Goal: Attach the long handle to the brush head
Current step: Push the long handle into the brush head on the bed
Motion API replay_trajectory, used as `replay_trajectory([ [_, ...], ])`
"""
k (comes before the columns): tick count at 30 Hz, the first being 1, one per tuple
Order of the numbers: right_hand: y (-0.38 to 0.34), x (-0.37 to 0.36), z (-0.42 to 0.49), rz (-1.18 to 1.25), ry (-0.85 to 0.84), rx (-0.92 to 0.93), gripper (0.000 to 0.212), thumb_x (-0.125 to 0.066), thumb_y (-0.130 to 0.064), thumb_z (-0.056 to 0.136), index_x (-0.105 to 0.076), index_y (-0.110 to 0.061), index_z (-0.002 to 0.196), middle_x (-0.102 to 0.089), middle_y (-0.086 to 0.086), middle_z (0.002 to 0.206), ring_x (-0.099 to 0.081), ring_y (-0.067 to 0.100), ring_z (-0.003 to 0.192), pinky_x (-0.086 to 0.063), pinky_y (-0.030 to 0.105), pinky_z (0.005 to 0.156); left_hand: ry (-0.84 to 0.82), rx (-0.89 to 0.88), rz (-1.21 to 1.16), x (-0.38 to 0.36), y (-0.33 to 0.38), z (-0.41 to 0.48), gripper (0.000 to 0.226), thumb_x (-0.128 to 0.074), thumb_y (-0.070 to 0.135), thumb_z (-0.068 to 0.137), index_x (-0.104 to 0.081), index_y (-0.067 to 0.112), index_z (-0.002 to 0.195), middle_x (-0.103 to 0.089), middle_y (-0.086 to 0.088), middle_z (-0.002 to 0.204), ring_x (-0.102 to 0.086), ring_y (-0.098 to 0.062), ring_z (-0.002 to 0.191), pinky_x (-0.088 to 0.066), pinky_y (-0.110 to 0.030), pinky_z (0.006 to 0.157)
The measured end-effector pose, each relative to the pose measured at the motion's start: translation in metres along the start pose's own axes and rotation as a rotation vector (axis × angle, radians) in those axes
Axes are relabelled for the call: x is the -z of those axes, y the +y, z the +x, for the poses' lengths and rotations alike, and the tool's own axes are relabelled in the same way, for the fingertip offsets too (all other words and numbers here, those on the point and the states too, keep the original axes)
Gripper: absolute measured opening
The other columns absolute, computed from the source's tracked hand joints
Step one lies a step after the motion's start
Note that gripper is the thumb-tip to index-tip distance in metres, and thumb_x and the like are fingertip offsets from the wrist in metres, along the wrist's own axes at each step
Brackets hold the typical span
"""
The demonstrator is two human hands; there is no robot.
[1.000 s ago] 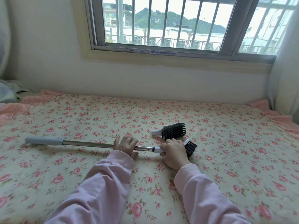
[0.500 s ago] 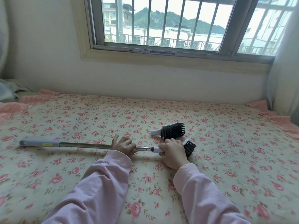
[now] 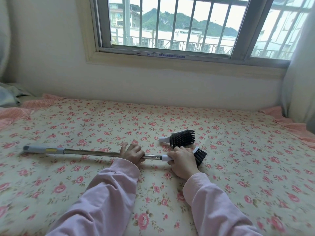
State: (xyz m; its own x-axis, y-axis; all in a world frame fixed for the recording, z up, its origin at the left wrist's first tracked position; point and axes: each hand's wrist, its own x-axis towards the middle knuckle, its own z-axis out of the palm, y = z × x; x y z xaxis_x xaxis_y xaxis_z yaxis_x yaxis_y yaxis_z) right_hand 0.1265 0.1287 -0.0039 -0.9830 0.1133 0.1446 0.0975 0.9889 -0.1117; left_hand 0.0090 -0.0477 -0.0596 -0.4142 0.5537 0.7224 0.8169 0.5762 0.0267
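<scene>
the long handle (image 3: 95, 152) lies nearly level across the bed (image 3: 238, 167), its grey grip end out to the left and its metal shaft running right toward the middle. the left hand (image 3: 132, 153) is curled over the shaft, fingers wrapped around it, a short way back from the shaft's right end. the right hand (image 3: 182, 160) is closed around the white neck of the brush head (image 3: 200, 155), whose dark bristles stick out past the hand to the right. the white collar of that neck meets the end of the metal shaft just left of the right hand; whether the two parts are fully locked together cannot be told. a second brush head (image 3: 181, 138) with black bristles and a white stub lies loose on the bed just behind the right hand. both arms wear pale pink sleeves (image 3: 105, 198). a barred window (image 3: 170, 26) sits above the bed.
</scene>
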Motion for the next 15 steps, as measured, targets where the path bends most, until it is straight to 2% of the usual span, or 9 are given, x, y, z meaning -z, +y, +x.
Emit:
replay_trajectory([
  [2, 0.0000, 0.0003, 0.0000, -0.005, -0.002, 0.003, 0.023, -0.046, -0.020, 0.092, -0.063, -0.017, 0.106, -0.052, 0.003, 0.096, -0.048, 0.024, 0.103, -0.031, 0.034, 0.096, 0.008, 0.003, 0.029, -0.0012, -0.0024, -0.0022, 0.048, -0.039, 0.047, 0.082, -0.067, 0.014, 0.061, -0.067, -0.002, 0.060, -0.044, -0.016, 0.083, -0.046, -0.065, 0.064],
  [4, 0.0000, 0.0001, 0.0000, -0.008, -0.003, 0.008, 0.022, -0.046, -0.020, 0.092, -0.063, -0.017, 0.106, -0.046, 0.000, 0.091, -0.048, 0.024, 0.103, -0.031, 0.034, 0.096, 0.013, 0.025, 0.012, -0.0015, -0.0038, -0.0040, 0.062, -0.021, 0.053, 0.094, -0.065, 0.019, 0.067, -0.067, 0.000, 0.060, -0.045, -0.014, 0.084, -0.044, -0.064, 0.068],
  [7, 0.0000, -0.0002, 0.0004, -0.007, -0.002, 0.011, 0.022, -0.046, -0.021, 0.092, -0.063, -0.017, 0.105, -0.046, 0.000, 0.091, -0.048, 0.024, 0.102, -0.031, 0.034, 0.096, 0.019, 0.072, -0.030, -0.0018, -0.0037, -0.0051, 0.070, -0.014, 0.055, 0.095, -0.066, 0.017, 0.067, -0.066, -0.002, 0.058, -0.045, -0.014, 0.083, -0.045, -0.065, 0.068],
  [9, -0.0004, -0.0004, 0.0004, -0.005, -0.002, 0.014, 0.022, -0.046, -0.021, 0.092, -0.063, -0.018, 0.105, -0.042, -0.002, 0.089, -0.048, 0.024, 0.102, -0.031, 0.034, 0.096, -0.031, 0.083, 0.001, -0.0020, -0.0037, -0.0053, 0.064, -0.016, 0.061, 0.091, -0.062, 0.019, 0.076, -0.067, -0.004, 0.061, -0.044, -0.016, 0.084, -0.047, -0.063, 0.067],
  [10, -0.0004, -0.0002, 0.0005, -0.003, -0.001, 0.015, 0.022, -0.046, -0.021, 0.092, -0.063, -0.018, 0.105, -0.041, -0.003, 0.089, -0.048, 0.024, 0.102, -0.031, 0.034, 0.096, -0.056, 0.062, 0.014, -0.0014, -0.0032, -0.0049, 0.054, -0.023, 0.065, 0.087, -0.055, 0.021, 0.082, -0.067, -0.006, 0.064, -0.042, -0.017, 0.085, -0.048, -0.061, 0.067],
  [12, -0.0007, 0.0000, 0.0008, 0.002, 0.000, 0.013, 0.023, -0.046, -0.021, 0.092, -0.064, -0.018, 0.105, -0.043, -0.002, 0.089, -0.048, 0.024, 0.102, -0.031, 0.034, 0.096, -0.069, 0.022, 0.005, -0.0001, -0.0001, -0.0022, 0.044, -0.063, 0.055, 0.069, -0.045, 0.020, 0.087, -0.068, -0.010, 0.070, -0.040, -0.018, 0.083, -0.052, -0.060, 0.063],
  [13, -0.0009, 0.0003, 0.0009, 0.002, 0.001, 0.013, 0.023, -0.046, -0.021, 0.092, -0.064, -0.018, 0.106, -0.045, -0.001, 0.090, -0.048, 0.024, 0.102, -0.031, 0.034, 0.096, -0.064, 0.016, -0.020, -0.0006, 0.0016, -0.0007, 0.056, -0.083, 0.038, 0.052, -0.043, 0.019, 0.086, -0.067, -0.012, 0.070, -0.039, -0.019, 0.081, -0.053, -0.058, 0.060],
  [14, -0.0010, 0.0003, 0.0006, -0.001, -0.001, 0.013, 0.023, -0.046, -0.021, 0.092, -0.063, -0.017, 0.106, -0.046, 0.000, 0.091, -0.048, 0.024, 0.102, -0.031, 0.034, 0.095, -0.062, 0.018, -0.053, -0.0018, 0.0028, 0.0009, 0.069, -0.091, 0.021, 0.036, -0.041, 0.018, 0.083, -0.066, -0.013, 0.068, -0.038, -0.020, 0.078, -0.054, -0.055, 0.059],
  [15, -0.0010, 0.0004, 0.0005, -0.005, -0.003, 0.015, 0.023, -0.046, -0.021, 0.092, -0.063, -0.017, 0.107, -0.045, -0.001, 0.090, -0.048, 0.024, 0.102, -0.031, 0.034, 0.095, -0.039, 0.012, -0.071, -0.0025, 0.0037, 0.0022, 0.071, -0.092, 0.011, 0.030, -0.041, 0.017, 0.080, -0.065, -0.012, 0.066, -0.038, -0.020, 0.076, -0.053, -0.053, 0.059],
])
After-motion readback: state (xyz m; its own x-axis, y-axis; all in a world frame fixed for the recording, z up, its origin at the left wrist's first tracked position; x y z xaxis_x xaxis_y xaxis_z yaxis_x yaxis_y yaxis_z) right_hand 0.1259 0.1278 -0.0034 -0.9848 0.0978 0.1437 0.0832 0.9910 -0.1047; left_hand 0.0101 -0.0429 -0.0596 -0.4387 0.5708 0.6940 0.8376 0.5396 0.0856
